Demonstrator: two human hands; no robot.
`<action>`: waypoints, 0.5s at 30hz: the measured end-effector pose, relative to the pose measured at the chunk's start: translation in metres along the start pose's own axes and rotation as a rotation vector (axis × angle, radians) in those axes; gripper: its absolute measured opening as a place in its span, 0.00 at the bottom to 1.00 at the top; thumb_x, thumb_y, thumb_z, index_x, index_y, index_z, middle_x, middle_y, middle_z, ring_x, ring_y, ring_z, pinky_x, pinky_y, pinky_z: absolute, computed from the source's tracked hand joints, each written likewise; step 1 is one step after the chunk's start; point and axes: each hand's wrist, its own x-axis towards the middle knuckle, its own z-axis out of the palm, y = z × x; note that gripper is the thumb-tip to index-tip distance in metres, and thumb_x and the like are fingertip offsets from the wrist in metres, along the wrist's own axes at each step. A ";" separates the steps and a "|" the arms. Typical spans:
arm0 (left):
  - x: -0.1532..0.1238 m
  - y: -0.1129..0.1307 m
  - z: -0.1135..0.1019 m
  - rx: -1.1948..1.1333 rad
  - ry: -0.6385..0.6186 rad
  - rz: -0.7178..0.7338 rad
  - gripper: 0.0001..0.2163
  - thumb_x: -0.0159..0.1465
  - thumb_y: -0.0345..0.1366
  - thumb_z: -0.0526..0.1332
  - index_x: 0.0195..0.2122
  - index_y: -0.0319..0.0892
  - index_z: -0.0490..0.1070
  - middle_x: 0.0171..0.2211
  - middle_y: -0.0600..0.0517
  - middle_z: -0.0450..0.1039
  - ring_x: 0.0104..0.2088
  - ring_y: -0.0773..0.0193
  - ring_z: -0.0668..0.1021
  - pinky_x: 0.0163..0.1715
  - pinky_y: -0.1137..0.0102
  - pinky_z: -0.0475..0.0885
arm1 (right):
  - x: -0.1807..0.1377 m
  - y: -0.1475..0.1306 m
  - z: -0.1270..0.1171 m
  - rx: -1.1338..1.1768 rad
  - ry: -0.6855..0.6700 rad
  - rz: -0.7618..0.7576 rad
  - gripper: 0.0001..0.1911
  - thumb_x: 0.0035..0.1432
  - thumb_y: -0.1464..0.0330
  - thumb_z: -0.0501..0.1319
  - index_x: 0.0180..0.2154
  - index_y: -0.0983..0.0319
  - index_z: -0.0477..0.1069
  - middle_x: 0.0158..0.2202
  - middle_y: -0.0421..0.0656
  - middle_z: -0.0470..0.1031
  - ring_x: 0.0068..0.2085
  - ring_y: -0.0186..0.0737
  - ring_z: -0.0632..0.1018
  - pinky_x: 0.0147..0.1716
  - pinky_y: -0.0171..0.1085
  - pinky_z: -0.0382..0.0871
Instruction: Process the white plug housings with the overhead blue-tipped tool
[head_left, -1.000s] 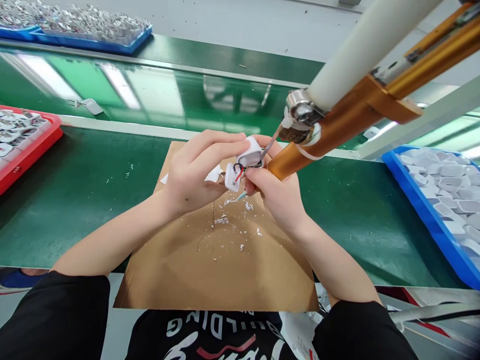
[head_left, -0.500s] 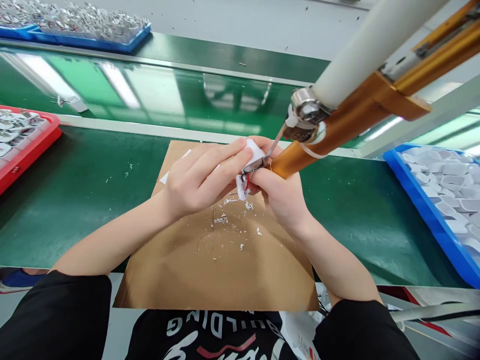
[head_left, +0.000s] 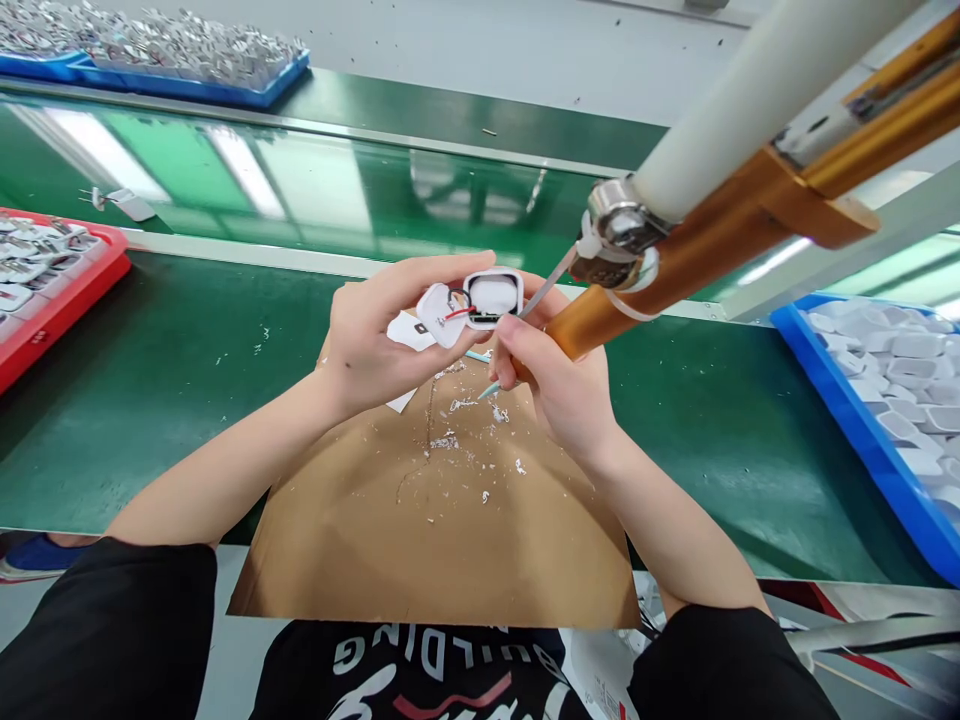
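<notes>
My left hand [head_left: 382, 335] grips an opened white plastic charger housing [head_left: 493, 296]; its lid half [head_left: 437, 313] hangs off to the left on red and black wires. My right hand [head_left: 559, 385] is closed round the gold-coloured barrel of a hanging tool [head_left: 660, 265], whose thin metal tip points at the housing's right edge. A pale blue-tipped stick pokes out below the right fingers. Both hands hover above a brown cardboard sheet [head_left: 442, 520] strewn with white plastic scraps.
A green conveyor belt [head_left: 247, 200] runs across behind the cardboard and carries a small white part [head_left: 124, 203]. A red tray [head_left: 45, 275] of parts stands left, a blue tray [head_left: 889, 390] of white housings right, another blue tray [head_left: 157, 55] far back left.
The left hand has lifted and turned the housing so its open inside faces up, with the lid swung out to the left. The small part on the belt has drifted left.
</notes>
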 end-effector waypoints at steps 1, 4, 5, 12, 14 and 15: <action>0.001 0.000 -0.001 -0.028 0.009 0.004 0.16 0.64 0.40 0.64 0.53 0.52 0.68 0.45 0.53 0.77 0.41 0.62 0.80 0.38 0.66 0.80 | 0.000 0.000 0.000 0.004 -0.018 0.007 0.15 0.51 0.61 0.65 0.39 0.61 0.70 0.21 0.33 0.65 0.20 0.28 0.67 0.22 0.34 0.66; 0.004 -0.001 -0.002 -0.063 -0.011 -0.016 0.16 0.63 0.41 0.64 0.52 0.52 0.68 0.47 0.53 0.76 0.44 0.61 0.80 0.40 0.64 0.81 | 0.002 0.000 -0.002 0.014 -0.034 0.021 0.20 0.49 0.59 0.66 0.42 0.62 0.69 0.21 0.32 0.64 0.20 0.29 0.68 0.24 0.36 0.69; 0.005 -0.001 -0.003 -0.059 -0.031 -0.032 0.16 0.64 0.42 0.64 0.52 0.51 0.68 0.48 0.52 0.76 0.45 0.60 0.80 0.42 0.63 0.80 | 0.003 0.000 -0.003 0.014 -0.031 0.015 0.21 0.49 0.59 0.66 0.42 0.62 0.69 0.21 0.32 0.64 0.20 0.29 0.68 0.24 0.36 0.69; 0.008 0.004 -0.008 -0.127 -0.107 -0.069 0.13 0.68 0.36 0.59 0.53 0.51 0.65 0.50 0.51 0.74 0.51 0.59 0.78 0.50 0.60 0.79 | 0.007 -0.002 -0.004 -0.008 0.009 -0.023 0.26 0.46 0.56 0.70 0.44 0.61 0.70 0.25 0.35 0.69 0.21 0.27 0.68 0.23 0.35 0.70; 0.012 0.012 -0.011 -0.123 -0.125 -0.025 0.15 0.66 0.31 0.60 0.53 0.49 0.66 0.50 0.49 0.75 0.52 0.57 0.77 0.51 0.60 0.77 | 0.007 -0.002 -0.005 -0.037 0.014 -0.035 0.26 0.46 0.56 0.70 0.45 0.61 0.71 0.25 0.35 0.69 0.21 0.27 0.68 0.22 0.34 0.69; 0.014 0.016 -0.013 -0.108 -0.120 0.019 0.16 0.64 0.28 0.61 0.52 0.48 0.67 0.49 0.49 0.75 0.51 0.57 0.78 0.51 0.60 0.77 | 0.007 -0.002 -0.006 -0.052 0.011 -0.043 0.27 0.46 0.55 0.70 0.46 0.61 0.72 0.24 0.35 0.69 0.21 0.28 0.68 0.21 0.34 0.68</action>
